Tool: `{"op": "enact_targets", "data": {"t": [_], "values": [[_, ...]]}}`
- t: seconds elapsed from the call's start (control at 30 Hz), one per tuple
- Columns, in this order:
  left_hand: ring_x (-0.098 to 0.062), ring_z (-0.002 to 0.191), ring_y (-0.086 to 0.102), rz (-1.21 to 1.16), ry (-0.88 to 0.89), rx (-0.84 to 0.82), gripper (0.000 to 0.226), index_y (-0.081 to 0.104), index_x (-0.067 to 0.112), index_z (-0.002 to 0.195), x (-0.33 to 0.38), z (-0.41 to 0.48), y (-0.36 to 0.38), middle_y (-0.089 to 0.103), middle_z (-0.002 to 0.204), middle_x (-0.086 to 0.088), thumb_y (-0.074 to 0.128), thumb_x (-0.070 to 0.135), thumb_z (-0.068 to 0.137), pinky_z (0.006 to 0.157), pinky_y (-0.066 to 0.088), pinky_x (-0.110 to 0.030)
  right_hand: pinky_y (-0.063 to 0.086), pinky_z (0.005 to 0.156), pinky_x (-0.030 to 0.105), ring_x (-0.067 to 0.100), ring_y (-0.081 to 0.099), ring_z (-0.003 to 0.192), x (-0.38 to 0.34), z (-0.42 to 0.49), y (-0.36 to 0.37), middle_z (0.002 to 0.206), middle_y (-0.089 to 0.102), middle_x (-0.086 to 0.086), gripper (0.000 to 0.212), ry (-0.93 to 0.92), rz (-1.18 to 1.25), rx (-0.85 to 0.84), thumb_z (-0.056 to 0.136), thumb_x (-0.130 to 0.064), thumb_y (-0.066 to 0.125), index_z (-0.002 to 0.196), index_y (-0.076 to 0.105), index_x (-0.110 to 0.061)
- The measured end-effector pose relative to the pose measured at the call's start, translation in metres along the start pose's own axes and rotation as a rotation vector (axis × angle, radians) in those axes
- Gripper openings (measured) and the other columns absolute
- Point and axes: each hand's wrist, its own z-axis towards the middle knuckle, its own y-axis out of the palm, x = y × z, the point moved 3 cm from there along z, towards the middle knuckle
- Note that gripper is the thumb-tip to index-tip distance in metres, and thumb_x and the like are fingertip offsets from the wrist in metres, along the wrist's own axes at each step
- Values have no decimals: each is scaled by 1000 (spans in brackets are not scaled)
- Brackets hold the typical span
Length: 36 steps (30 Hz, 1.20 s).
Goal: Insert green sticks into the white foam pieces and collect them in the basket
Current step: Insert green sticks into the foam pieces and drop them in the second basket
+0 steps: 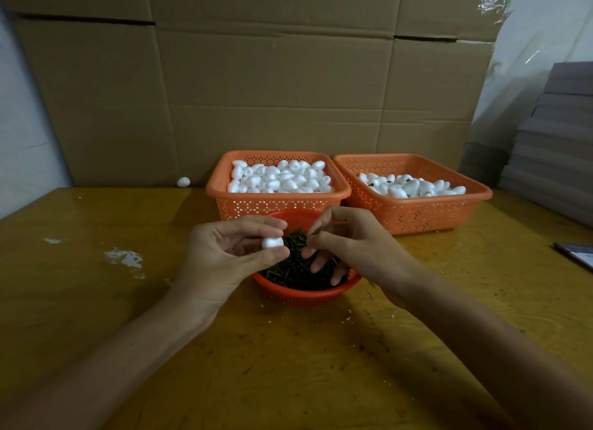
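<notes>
My left hand (224, 250) pinches a white foam piece (272, 242) between thumb and fingers, above a round orange bowl (301, 296) full of green sticks (295, 275). My right hand (346, 240) pinches one green stick (316, 230) just right of the foam piece, a small gap away. Behind the bowl, an orange basket (276, 202) holds plain white foam pieces. To its right, a second orange basket (426, 211) holds foam pieces with green sticks in them.
The wooden table (96, 301) carries white scuffs at the left and small crumbs near the bowl. One loose foam piece (183, 182) lies at the back left. Cardboard sheets (256, 76) stand behind the baskets. Grey stacked boards (552, 147) and a dark flat object (577, 255) lie at the right.
</notes>
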Motion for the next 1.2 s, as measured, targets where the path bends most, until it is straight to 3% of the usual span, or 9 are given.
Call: {"op": "enact_targets", "data": {"t": [0.2,0.37,0.47,0.63,0.77,0.93,1.2], "values": [[-15,96,75,-28,-40,40,24,85,24,91,-4,2,-3,78,105,-3,96,21,70,80,57,-20,54,52,25,17,68,67,1,0,-2,85,75,5,12,-56,-14,-2,96,-19,75,97,74,-8],[-23,93,77,-87,-74,72,17,81,20,95,-2,2,-2,79,104,-12,87,25,80,76,61,-25,57,56,23,18,74,74,-1,-1,-2,100,80,5,18,-43,57,-8,101,-18,66,113,75,-8],[-24,95,78,-111,-73,67,16,80,21,89,0,2,-1,79,105,-10,87,25,75,73,61,-25,58,60,22,17,72,78,-2,-1,-1,102,79,3,21,-62,77,-20,104,-18,60,118,75,-13],[-24,102,77,-113,-94,56,32,79,22,95,-2,4,-4,78,111,-11,97,24,68,81,61,-27,57,66,22,13,61,74,-1,0,-4,76,63,2,20,-99,70,24,103,-16,63,113,81,-18],[-21,106,76,-77,-95,36,32,78,26,92,-4,3,-5,77,111,-7,93,18,66,84,58,-23,55,62,22,16,67,70,-2,0,-3,79,73,5,17,-112,70,19,100,-12,68,107,82,-16],[-12,101,75,-37,-71,11,31,76,28,85,-3,1,-2,77,101,1,92,7,69,81,57,-18,56,57,22,18,75,80,-2,-2,-1,102,80,5,20,-111,33,-77,103,-13,63,115,78,-17],[-19,108,75,8,-18,-23,29,78,28,92,-5,2,-3,77,109,-4,91,10,73,82,57,-19,57,56,30,27,76,76,-1,0,4,99,81,4,12,-148,-51,-94,103,-11,64,109,58,-3]]}}
